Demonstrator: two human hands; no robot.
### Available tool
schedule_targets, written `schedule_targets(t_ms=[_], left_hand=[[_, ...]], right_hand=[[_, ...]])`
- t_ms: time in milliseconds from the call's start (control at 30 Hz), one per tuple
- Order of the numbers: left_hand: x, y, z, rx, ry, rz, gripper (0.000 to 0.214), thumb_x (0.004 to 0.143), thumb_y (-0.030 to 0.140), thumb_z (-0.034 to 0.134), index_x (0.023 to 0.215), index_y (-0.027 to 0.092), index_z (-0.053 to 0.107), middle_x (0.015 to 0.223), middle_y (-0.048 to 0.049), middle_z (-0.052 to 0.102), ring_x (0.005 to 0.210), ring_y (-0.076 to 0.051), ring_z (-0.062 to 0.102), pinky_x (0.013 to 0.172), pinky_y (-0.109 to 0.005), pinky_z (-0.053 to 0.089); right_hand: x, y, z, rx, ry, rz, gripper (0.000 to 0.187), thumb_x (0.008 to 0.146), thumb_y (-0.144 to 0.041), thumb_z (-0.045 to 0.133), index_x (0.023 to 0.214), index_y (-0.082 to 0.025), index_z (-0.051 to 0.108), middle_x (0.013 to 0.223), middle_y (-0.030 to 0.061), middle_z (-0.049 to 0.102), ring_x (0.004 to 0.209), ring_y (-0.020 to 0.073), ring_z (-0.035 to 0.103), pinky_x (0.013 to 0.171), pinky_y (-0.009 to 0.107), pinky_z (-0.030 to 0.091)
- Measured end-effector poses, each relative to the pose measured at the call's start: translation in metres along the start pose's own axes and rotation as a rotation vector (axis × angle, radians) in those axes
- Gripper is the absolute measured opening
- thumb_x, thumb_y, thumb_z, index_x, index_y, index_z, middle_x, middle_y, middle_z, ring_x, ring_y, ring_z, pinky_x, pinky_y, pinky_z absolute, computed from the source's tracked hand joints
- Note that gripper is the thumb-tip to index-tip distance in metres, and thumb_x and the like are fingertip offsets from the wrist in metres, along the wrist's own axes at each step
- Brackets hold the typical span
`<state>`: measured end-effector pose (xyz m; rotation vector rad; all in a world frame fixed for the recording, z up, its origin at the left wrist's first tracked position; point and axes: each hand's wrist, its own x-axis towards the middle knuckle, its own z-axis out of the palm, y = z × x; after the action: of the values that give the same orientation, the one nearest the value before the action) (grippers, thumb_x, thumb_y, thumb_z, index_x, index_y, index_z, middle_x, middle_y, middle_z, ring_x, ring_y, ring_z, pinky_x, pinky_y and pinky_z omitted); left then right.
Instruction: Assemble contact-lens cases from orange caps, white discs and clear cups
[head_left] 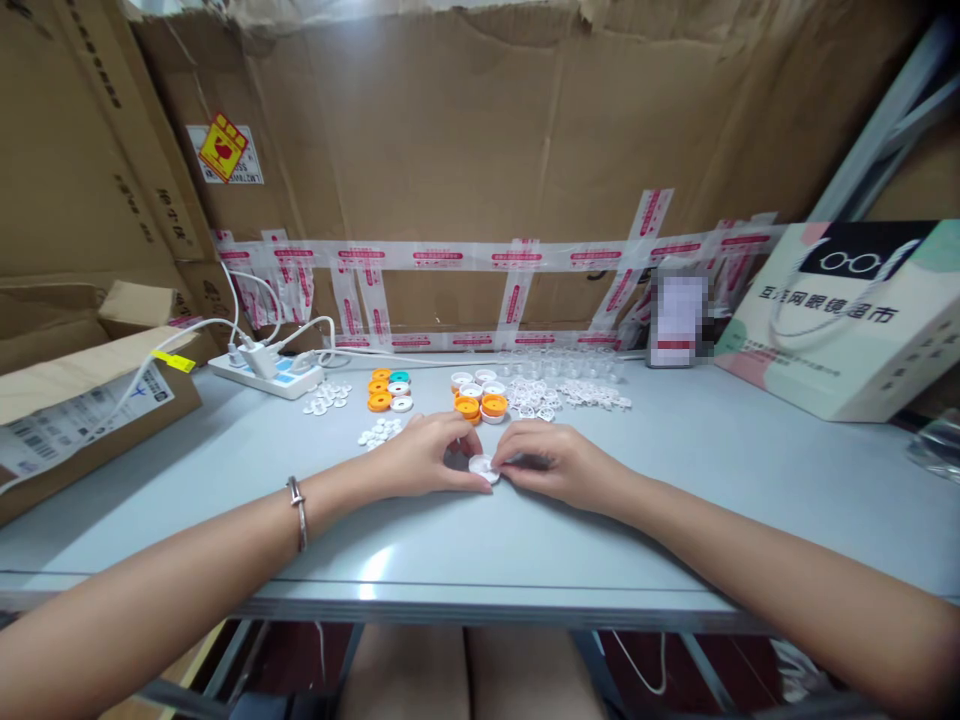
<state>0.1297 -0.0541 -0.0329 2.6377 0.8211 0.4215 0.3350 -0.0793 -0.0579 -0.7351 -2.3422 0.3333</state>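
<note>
Centrally, left hand [427,455] and right hand [551,460] fingers both pinching one small white cap [481,466], on grey table [675,480]

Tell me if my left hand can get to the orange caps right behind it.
Probably yes. The orange caps sit just beyond the left hand, with nothing between, though it and the right hand pinch a white cap.
</note>
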Motion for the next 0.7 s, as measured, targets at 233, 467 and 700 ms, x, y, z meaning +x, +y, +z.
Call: schedule_targets(t_ms=[233, 467, 700], left_hand=[[0.0002, -0.0013, 0.0010, -0.012, 0.010, 0.012, 0.030, 0.072, 0.044, 0.065, 0.085, 0.017, 0.060, 0.080, -0.0007, 0.059, 0.077, -0.015, 0.053, 0.068, -0.025, 0.036], [-0.0003, -0.0009, 0.0006, -0.013, 0.008, 0.003, 0.030, 0.072, 0.044, 0.066, 0.083, 0.017, 0.060, 0.080, -0.0006, 0.059, 0.077, -0.015, 0.052, 0.068, -0.026, 0.036], [-0.0001, -0.0021, 0.0013, -0.015, 0.008, -0.012, 0.029, 0.072, 0.043, 0.066, 0.083, 0.017, 0.060, 0.081, -0.0012, 0.060, 0.079, -0.016, 0.052, 0.068, -0.026, 0.036]], right_hand=[[-0.0002, -0.0006, -0.0011, 0.059, -0.014, 0.033, 0.012, 0.079, -0.014, 0.054, 0.081, -0.017, 0.066, 0.078, 0.0055, 0.064, 0.074, 0.0138, 0.059, 0.067, 0.027, 0.048], [0.0002, -0.0008, -0.0026, 0.086, -0.030, 0.067, 0.012, 0.079, -0.015, 0.054, 0.079, -0.016, 0.067, 0.078, 0.0053, 0.064, 0.074, 0.0136, 0.059, 0.069, 0.028, 0.048], [0.0021, -0.0031, -0.0045, 0.088, -0.016, 0.160, 0.014, 0.077, -0.016, 0.055, 0.084, -0.017, 0.067, 0.080, 0.0052, 0.064, 0.075, 0.0149, 0.057, 0.070, 0.030, 0.047]])
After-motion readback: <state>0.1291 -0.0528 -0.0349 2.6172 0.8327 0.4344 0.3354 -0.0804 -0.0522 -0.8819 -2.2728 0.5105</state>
